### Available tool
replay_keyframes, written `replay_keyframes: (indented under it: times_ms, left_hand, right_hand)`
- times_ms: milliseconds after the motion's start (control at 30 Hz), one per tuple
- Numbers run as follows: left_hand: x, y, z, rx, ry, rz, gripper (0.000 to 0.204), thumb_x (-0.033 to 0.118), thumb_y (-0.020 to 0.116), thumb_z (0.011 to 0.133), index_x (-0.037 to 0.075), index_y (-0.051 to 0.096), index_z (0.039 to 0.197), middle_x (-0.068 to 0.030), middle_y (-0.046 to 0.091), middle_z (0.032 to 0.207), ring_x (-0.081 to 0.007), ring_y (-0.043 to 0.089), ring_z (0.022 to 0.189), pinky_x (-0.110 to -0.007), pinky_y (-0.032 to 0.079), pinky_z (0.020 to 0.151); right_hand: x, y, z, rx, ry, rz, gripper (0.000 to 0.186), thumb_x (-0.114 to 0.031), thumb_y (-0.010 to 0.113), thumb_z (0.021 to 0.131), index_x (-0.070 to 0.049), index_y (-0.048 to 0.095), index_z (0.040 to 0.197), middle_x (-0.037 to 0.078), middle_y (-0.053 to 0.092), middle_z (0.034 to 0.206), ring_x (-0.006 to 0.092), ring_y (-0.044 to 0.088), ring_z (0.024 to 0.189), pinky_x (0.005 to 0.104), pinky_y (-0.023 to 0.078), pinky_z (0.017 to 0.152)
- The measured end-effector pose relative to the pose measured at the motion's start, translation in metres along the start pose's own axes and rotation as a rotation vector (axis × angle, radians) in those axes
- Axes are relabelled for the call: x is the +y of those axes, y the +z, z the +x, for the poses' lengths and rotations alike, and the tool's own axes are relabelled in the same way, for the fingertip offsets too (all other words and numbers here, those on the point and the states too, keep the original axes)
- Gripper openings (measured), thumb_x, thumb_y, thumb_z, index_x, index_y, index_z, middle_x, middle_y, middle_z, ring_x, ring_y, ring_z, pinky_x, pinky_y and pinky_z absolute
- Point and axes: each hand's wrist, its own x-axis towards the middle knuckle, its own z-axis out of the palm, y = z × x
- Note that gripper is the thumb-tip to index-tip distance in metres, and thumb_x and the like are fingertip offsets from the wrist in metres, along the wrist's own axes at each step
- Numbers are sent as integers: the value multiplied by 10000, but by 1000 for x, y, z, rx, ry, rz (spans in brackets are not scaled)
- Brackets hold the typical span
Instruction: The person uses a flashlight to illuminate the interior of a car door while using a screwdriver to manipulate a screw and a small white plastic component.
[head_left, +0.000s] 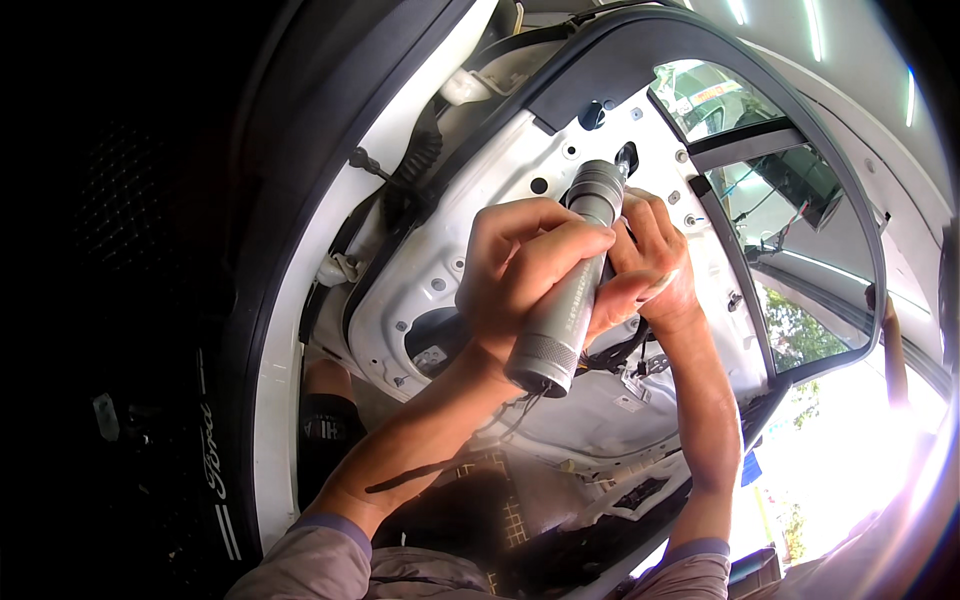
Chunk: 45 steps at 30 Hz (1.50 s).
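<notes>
While the left hand (520,265) wraps its fingers round a silver cylindrical tool (562,325) in the head view, the right hand (655,265) bends its fingers beside it, grip unclear; the tool's tip is at a white door panel's (520,155) oval hole (631,155)

The left sleeve (305,567), at the lower left of the frame, and the right sleeve (683,578), toward the lower right, are of dull greyish-mauve cloth, each ending in a smooth, more purple cuff band above the forearm. From those cuffs to the fingertips, the left hand (510,265) and right hand (652,262) in the middle of the frame and their forearms are bare. Left of the left forearm, black cloth (328,420) with pale and reddish lettering covers part of a leg, seemingly the person's own.
</notes>
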Motion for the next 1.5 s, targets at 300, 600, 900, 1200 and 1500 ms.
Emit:
replay_keyframes:
  times_ms: [300,600,900,1200,1500]
  left_hand:
    - [0,-6,1,-79,26,38,397,129,842,830,81,605,1145,-97,528,1115,-141,626,757,-265,546,678]
    - [-2,-8,0,-74,26,44,382,143,831,845,74,603,1143,-98,516,1133,-137,639,761,-262,561,682]
    - [-2,-9,1,-54,42,39,342,152,809,868,65,610,1132,-100,525,1121,-136,635,744,-260,559,673]
    - [2,-21,17,-42,26,128,421,285,716,945,-26,590,1198,-133,559,1176,-201,577,988,-342,508,871]
    - [15,-14,38,268,-627,-419,515,349,640,1006,-32,521,1331,-150,582,1244,-236,670,971,-390,613,865]
  right_hand:
    - [-4,-1,-3,4,-23,-43,287,-47,665,669,-52,639,955,98,612,1022,271,663,944,335,599,686]
    - [-9,0,-3,-1,-21,-85,325,-57,667,665,-36,633,987,88,604,1005,263,660,944,335,599,712]
    - [-13,-4,-1,33,-62,-81,323,-61,672,654,-25,630,972,96,603,970,274,662,929,340,602,724]
    - [-28,-23,1,130,-136,-154,298,-24,703,666,-3,657,959,125,630,959,307,678,919,364,607,726]
    - [-73,-62,9,259,-158,-125,142,9,697,754,-22,659,888,132,624,960,308,679,916,381,638,764]
